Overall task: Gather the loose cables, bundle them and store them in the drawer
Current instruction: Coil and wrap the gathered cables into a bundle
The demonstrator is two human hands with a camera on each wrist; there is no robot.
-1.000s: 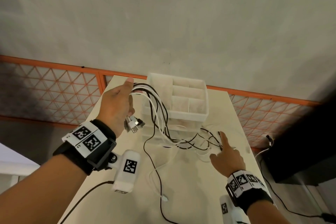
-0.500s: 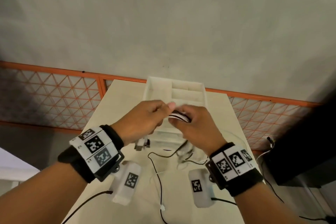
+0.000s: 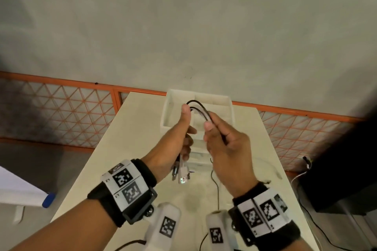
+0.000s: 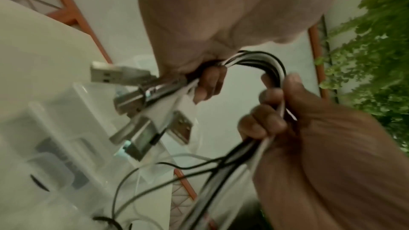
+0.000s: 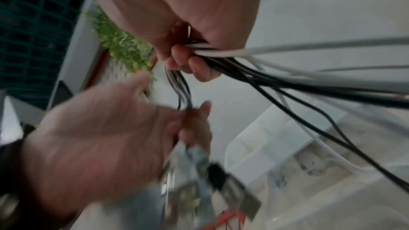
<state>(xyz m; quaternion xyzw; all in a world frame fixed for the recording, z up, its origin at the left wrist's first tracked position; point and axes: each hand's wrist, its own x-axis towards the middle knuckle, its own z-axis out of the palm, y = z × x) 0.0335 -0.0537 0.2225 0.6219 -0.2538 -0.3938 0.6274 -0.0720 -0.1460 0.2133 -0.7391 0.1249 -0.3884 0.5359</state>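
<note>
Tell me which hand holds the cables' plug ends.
The left hand: the USB plugs hang below its curled fingers, while the right hand grips only the cables farther along their length.

A bundle of thin black and white cables (image 4: 261,60) arches between the left hand (image 4: 205,24), gripping it just behind a cluster of silver USB plugs (image 4: 141,104), and the right hand (image 4: 321,139), fingers curled round it.

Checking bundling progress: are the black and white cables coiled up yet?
Not coiled: black and white cables arch between left hand and right hand, ends trailing loose.
</note>
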